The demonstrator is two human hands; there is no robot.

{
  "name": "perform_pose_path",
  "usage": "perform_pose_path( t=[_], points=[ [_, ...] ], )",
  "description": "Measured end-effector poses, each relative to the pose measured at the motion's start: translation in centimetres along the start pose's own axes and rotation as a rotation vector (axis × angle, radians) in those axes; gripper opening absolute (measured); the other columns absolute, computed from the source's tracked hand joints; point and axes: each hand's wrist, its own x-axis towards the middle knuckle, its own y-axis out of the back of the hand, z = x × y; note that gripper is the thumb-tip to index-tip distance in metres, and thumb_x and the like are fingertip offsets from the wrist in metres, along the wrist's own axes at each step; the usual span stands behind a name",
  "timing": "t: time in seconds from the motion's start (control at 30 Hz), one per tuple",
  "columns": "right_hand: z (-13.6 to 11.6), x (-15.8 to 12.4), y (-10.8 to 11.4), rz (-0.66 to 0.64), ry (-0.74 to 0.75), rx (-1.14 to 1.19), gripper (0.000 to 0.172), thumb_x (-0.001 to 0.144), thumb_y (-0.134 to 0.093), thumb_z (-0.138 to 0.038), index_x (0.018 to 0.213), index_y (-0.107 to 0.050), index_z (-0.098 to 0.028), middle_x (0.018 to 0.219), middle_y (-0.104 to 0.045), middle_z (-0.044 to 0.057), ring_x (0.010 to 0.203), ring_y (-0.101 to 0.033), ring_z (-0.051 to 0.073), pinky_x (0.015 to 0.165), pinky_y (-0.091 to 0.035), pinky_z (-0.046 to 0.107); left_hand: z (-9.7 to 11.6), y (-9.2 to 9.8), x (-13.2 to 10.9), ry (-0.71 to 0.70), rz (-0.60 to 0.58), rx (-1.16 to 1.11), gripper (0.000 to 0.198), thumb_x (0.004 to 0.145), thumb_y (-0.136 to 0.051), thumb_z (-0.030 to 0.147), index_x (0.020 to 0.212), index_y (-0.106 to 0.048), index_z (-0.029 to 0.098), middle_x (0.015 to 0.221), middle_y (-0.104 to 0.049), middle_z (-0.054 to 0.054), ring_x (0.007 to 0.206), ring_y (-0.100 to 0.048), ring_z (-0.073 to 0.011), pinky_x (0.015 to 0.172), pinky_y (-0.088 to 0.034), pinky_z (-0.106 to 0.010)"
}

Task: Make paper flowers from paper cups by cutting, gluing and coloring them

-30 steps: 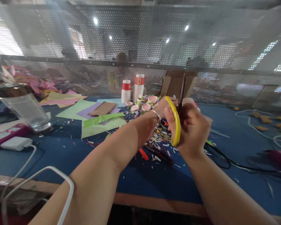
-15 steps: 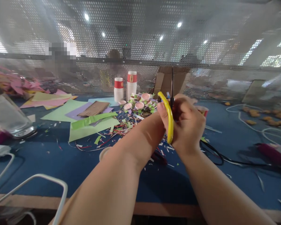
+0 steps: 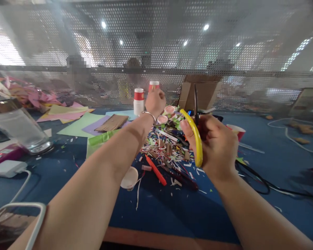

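Observation:
My left hand [image 3: 155, 101] is stretched far out over the table, in front of the taller stack of paper cups [image 3: 154, 84]. Its fingers are curled; whether they touch a cup or hold something small is hidden. My right hand [image 3: 219, 149] is closed on a pair of scissors with a yellow handle [image 3: 194, 135], its dark blade pointing up. Between the hands sit small cup pieces with pink bottoms and green paper fringes [image 3: 162, 119]. Below them spreads a heap of paper scraps [image 3: 169, 149].
A shorter cup stack [image 3: 139, 100], coloured paper sheets [image 3: 75, 125] and cardboard strips [image 3: 112, 123] lie left of the scraps. Nearer are an orange-red pen [image 3: 156, 170] and a round white lid-like piece [image 3: 129, 178]. A glass [image 3: 28, 125] stands left; black cable [image 3: 255, 185] runs right.
My left hand has moved from behind my right hand away to the left, toward the cup stacks. My right hand still holds the scissors. The view has shifted slightly.

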Motion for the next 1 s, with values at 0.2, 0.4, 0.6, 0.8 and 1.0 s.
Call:
perform_pose_path(
  t=[0.2,0.4,0.6,0.8,1.0],
  points=[
    [1.2,0.0,-0.4,-0.052,-0.036,-0.022,0.031,0.087,-0.07,-0.05,0.081,-0.065,-0.021,0.06,-0.053,-0.003,0.051,-0.046,0.012,0.047,-0.037,0.027,-3.9,5.5,3.9,-0.073,0.231,0.401,0.037,0.09,-0.05,0.01,0.121,-0.066,0.02,0.138,-0.05,-0.016,0.136,-0.04,-0.0359,0.114,-0.033,-0.05],
    [1.7,-0.1,-0.7,-0.086,-0.074,-0.024,0.031,0.086,-0.071,-0.051,0.082,-0.065,-0.021,0.06,-0.055,-0.003,0.051,-0.049,0.013,0.048,-0.038,0.026,-5.9,7.4,6.5,0.023,0.153,0.443,0.035,0.087,-0.055,0.012,0.118,-0.068,0.02,0.14,-0.048,-0.016,0.133,-0.041,-0.0374,0.11,-0.038,-0.052],
    [1.6,0.0,-0.8,-0.117,-0.101,-0.047,0.034,0.085,-0.072,-0.052,0.077,-0.061,-0.021,0.057,-0.053,-0.004,0.05,-0.046,0.012,0.048,-0.038,0.026,-6.8,6.7,8.1,-0.027,0.103,0.414,0.022,0.09,-0.054,0.015,0.102,-0.072,0.019,0.138,-0.049,-0.016,0.132,-0.044,-0.0361,0.11,-0.035,-0.053],
    [1.5,0.1,-0.8,-0.133,-0.12,-0.038,0.037,0.087,-0.069,-0.053,0.073,-0.057,-0.021,0.057,-0.052,-0.004,0.048,-0.045,0.011,0.047,-0.038,0.024,-7.3,7.1,9.7,-0.032,0.078,0.394,0.014,0.091,-0.057,0.019,0.096,-0.07,0.02,0.128,-0.054,-0.012,0.124,-0.049,-0.0316,0.101,-0.04,-0.044],
    [1.6,0.0,-1.1,-0.157,-0.142,-0.059,0.036,0.085,-0.069,-0.056,0.079,-0.064,-0.021,0.059,-0.053,-0.003,0.053,-0.048,0.013,0.049,-0.038,0.025,-6.9,8.4,10.6,-0.064,0.083,0.36,0.011,0.093,-0.058,0.021,0.101,-0.065,0.02,0.117,-0.055,-0.008,0.114,-0.052,-0.0252,0.1,-0.037,-0.039]
  ],
)
